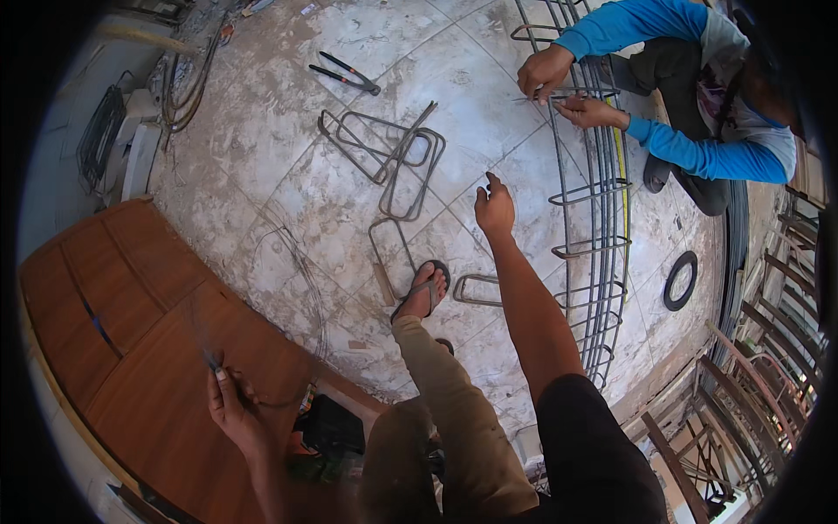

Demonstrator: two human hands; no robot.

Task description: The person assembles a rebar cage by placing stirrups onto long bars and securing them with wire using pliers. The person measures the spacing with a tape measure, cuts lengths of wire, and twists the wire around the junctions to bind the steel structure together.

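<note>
My left hand [232,409] is closed in a pinch over the brown wooden cabinet at the lower left. Thin wires [202,339], blurred and faint, stick up from its fingertips. My right hand [496,210] reaches forward over the tiled floor with thumb and fingers apart; I see nothing held in it. Just right of it lies a long cage of steel rebar [572,188] with bent stirrups around the bars. Several loose rectangular stirrups [410,166] are scattered on the floor ahead of my sandalled foot.
A co-worker in blue sleeves [672,144] crouches at the upper right, both hands at the rebar cage. Pincers [346,75] lie at the top. Loose wire [301,262] sits beside the cabinet [166,349]. A black ring [681,280] and stacked wooden furniture [751,393] are at right.
</note>
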